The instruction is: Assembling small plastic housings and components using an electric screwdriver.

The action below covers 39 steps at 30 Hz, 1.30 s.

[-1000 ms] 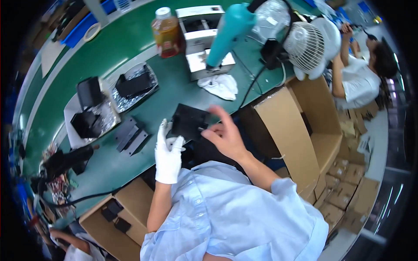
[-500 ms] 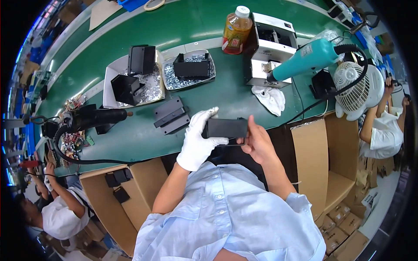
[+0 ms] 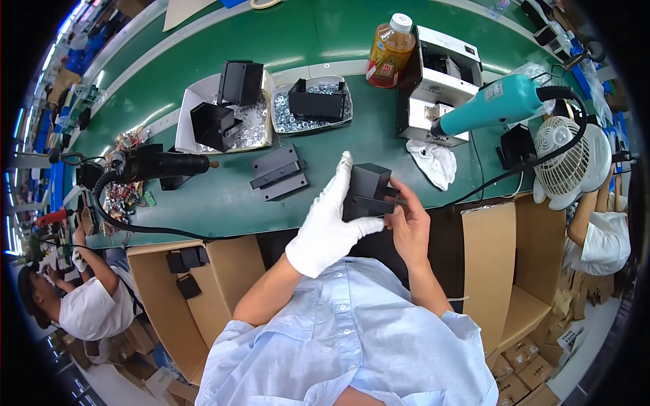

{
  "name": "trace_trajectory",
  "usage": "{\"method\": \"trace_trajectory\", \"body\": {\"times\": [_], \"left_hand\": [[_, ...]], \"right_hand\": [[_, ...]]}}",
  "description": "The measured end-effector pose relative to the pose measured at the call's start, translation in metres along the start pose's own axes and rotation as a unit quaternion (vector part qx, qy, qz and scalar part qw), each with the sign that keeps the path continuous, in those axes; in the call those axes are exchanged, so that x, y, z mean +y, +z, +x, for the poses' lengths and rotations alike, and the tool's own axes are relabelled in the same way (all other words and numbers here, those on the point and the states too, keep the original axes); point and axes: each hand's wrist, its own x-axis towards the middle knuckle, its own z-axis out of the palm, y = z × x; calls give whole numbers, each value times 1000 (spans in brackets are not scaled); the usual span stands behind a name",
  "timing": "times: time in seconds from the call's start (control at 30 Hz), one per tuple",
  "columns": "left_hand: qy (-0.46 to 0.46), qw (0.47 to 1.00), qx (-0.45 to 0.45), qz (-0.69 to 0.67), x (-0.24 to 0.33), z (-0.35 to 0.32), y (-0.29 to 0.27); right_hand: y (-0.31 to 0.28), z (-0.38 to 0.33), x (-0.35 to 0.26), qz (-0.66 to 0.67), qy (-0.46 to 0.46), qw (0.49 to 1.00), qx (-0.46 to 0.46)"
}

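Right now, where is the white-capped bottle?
In the head view, the white-capped bottle stands on the green workbench, upper right of centre, just left of the white machine.

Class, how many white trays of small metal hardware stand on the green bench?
2: a larger tray on the left, and a smaller tray just to its right.

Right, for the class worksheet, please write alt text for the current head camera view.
A white-gloved left hand and a bare right hand hold a black angular part near the edge of a green workbench. Farther back are two white trays of small shiny pieces with black parts on top, a capped bottle and a teal tool.
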Motion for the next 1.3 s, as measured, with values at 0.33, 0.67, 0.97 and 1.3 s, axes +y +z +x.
{"method": "trace_trajectory", "body": {"times": [0.33,0.67,0.97,1.3], "left_hand": [[59,998,-23,11,-28,-1,-1],[98,993,-11,70,-38,4,9],[138,988,22,72,-40,5,15],[146,979,61,126,-52,7,27]], "right_hand": [[2,7,4,-101,-100,989,-30],[11,6,-19,-38,-65,997,-15],[7,9,-20,-72,-80,994,-25],[-28,45,-58,-146,-261,939,168]]}}
